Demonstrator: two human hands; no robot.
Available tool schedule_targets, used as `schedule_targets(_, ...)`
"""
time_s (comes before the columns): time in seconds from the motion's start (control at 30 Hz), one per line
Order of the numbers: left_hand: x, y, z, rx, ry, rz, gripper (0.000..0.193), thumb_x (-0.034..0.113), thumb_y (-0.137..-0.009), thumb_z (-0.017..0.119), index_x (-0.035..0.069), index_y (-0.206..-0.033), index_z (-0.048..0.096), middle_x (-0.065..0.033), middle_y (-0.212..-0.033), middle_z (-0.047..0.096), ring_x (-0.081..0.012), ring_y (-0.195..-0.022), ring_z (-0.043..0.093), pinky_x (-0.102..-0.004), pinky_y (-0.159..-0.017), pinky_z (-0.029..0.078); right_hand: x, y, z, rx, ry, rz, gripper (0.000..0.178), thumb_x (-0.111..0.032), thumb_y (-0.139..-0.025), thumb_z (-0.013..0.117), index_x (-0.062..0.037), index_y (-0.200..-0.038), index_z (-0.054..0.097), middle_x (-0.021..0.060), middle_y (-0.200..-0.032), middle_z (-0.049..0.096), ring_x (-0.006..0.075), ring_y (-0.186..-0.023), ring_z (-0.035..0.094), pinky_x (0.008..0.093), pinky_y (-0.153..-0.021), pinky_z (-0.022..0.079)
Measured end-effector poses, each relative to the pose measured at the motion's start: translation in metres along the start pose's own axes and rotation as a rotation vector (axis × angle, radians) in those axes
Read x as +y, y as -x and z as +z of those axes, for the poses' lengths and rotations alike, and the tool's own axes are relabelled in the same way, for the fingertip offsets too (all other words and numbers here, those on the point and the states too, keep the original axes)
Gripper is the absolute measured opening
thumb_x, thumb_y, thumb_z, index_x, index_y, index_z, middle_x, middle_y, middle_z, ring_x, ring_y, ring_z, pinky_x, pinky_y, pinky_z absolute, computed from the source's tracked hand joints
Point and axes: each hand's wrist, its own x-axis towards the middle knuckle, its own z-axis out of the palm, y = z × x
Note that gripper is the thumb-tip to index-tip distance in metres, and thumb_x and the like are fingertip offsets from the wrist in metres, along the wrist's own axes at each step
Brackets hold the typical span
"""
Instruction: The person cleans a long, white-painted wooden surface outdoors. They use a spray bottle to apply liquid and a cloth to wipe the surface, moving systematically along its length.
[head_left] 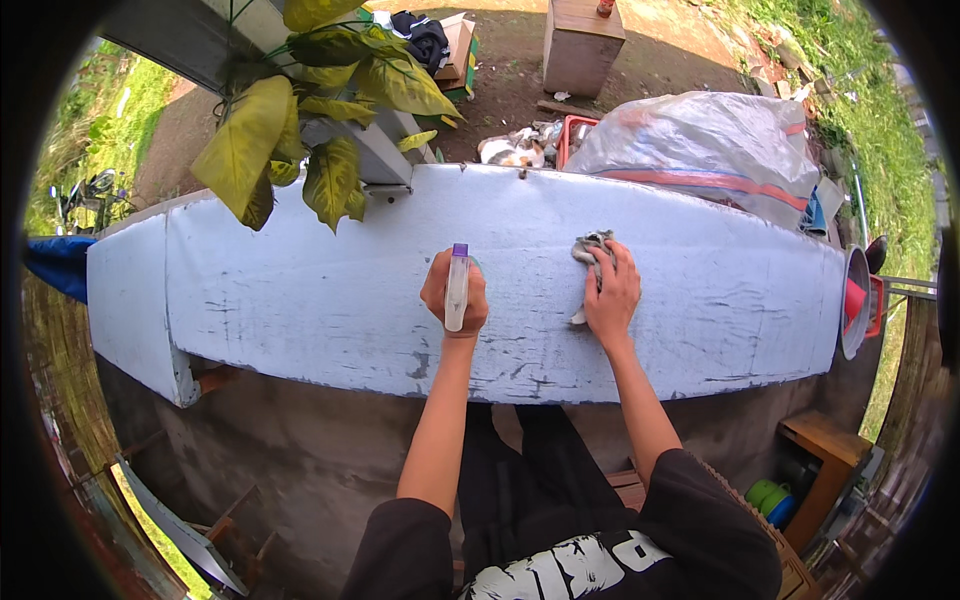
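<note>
My left hand [455,292] is wrapped around a spray bottle, whose white and purple spray head [457,290] points away from me; the hand hides the bottle's body. My right hand [613,295] presses a crumpled grey cloth [592,250] onto the worn, pale blue-white countertop [300,300]. Part of the cloth sticks out past the fingertips, and a corner shows beside the thumb. Dark scuffs and cracks mark the surface around both hands.
A plant with yellow-green leaves [335,85] hangs over the far left by a post [385,150]. Beyond the far edge lie a large white sack [700,150] and a calico cat [512,151]. A metal basin [853,300] hangs at the right end.
</note>
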Motion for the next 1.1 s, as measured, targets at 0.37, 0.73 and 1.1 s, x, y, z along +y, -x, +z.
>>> schedule_targets(0.37, -0.005, 0.004, -0.004, -0.002, 0.062, -0.111, 0.022, 0.012, -0.087, 0.064, -0.002, -0.104, 0.065, -0.0097, -0.084, 0.067, -0.021, -0.069, 0.064, -0.0324, -0.066, 0.053, -0.066, -0.01, 0.027, -0.17, -0.101, -0.343, 0.042, -0.011, -0.084, 0.071, -0.014, -0.126, 0.065, 0.0083, -0.142, 0.054, 0.0301, -0.139, 0.046, 0.0459, -0.108, 0.042)
schedule_targets(0.73, -0.007, 0.005, -0.003, -0.01, 0.114, -0.107, 0.027, 0.011, -0.088, 0.065, -0.003, -0.11, 0.064, -0.0098, -0.086, 0.068, -0.0186, -0.07, 0.065, -0.0306, -0.066, 0.054, 0.054, -0.074, -0.003, 0.169, 0.105, 0.176, 0.036, -0.013, -0.086, 0.064, -0.0117, -0.122, 0.065, 0.0082, -0.135, 0.055, 0.0298, -0.134, 0.045, 0.045, -0.11, 0.035)
schedule_targets(1.1, -0.007, -0.002, -0.006, -0.027, 0.229, -0.144, 0.023, 0.0, -0.087, 0.056, -0.003, -0.11, 0.06, -0.0082, -0.079, 0.062, -0.0118, -0.065, 0.058, -0.0263, -0.065, 0.052, -0.04, 0.065, 0.002, -0.036, -0.112, -0.152, 0.043, -0.012, -0.081, 0.069, -0.0152, -0.124, 0.067, 0.01, -0.137, 0.056, 0.0318, -0.136, 0.049, 0.0462, -0.11, 0.04)
